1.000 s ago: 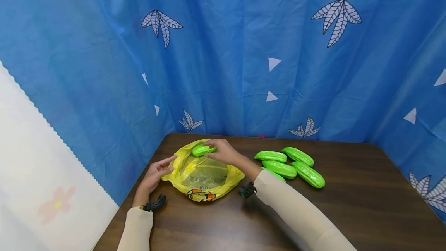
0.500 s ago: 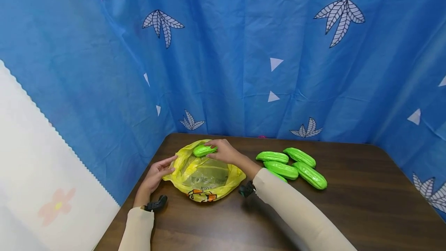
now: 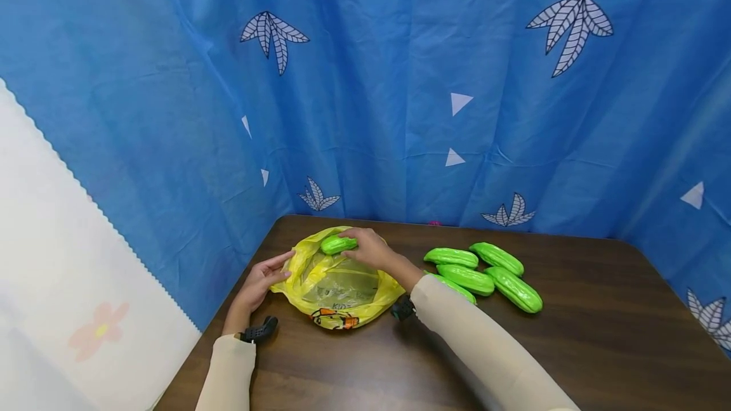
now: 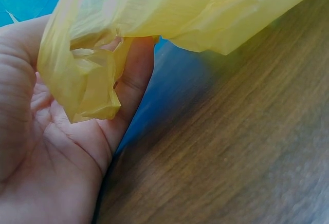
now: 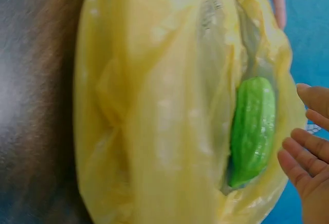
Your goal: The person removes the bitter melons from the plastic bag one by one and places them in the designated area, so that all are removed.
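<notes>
A yellow plastic bag (image 3: pixel 368 309) lies with its mouth spread at the far left of the table. My left hand (image 3: pixel 259 281) holds its left rim; in the left wrist view the thin plastic is caught between thumb and fingers of that hand (image 4: pixel 56 152). A bright green ridged cucumber (image 5: pixel 254 129) lies inside the mouth, near the far side. My right hand (image 3: pixel 371 251) is over the far right rim. From the right wrist, this hand (image 5: pixel 311 178) shows loosely extended fingers beside the bag, apart from the cucumber.
Several more green cucumbers (image 3: pixel 467 278) lie grouped on the brown table (image 3: pixel 594 322), right of the bag. My right sleeve (image 3: pixel 468 335) partly covers the nearest one. A blue patterned curtain (image 3: pixel 365 94) hangs behind the table, with a white cloth (image 3: pixel 74 259) at left.
The head view has turned slightly, so the scene sits a little further right. Both hands, the bag and the cucumber in it stay almost in place.
</notes>
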### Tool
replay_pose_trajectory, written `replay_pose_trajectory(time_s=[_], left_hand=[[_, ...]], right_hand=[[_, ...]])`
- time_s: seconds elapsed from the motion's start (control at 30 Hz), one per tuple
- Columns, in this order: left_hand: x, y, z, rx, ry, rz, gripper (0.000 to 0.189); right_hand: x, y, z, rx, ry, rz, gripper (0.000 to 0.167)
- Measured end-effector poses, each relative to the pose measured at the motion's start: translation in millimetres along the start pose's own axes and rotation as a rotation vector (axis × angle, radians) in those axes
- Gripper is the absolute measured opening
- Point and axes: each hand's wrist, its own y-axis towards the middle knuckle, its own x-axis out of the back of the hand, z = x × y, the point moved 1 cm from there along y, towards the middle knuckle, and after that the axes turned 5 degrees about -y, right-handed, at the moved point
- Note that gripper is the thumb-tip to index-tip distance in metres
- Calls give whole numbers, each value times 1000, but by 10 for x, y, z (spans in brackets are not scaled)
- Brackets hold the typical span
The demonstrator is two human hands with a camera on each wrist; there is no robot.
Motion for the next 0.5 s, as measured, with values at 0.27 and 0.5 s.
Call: replay_pose_trajectory(time_s=[0.27, 0.5], left_hand=[[-7, 4, -11, 0, -12, -4, 53], [-12, 1, -9, -11, -15, 9, 53]], right_hand=[[-80, 15, 25, 33, -92, -8, 55], [-143, 46, 12, 0, -74, 7, 59]])
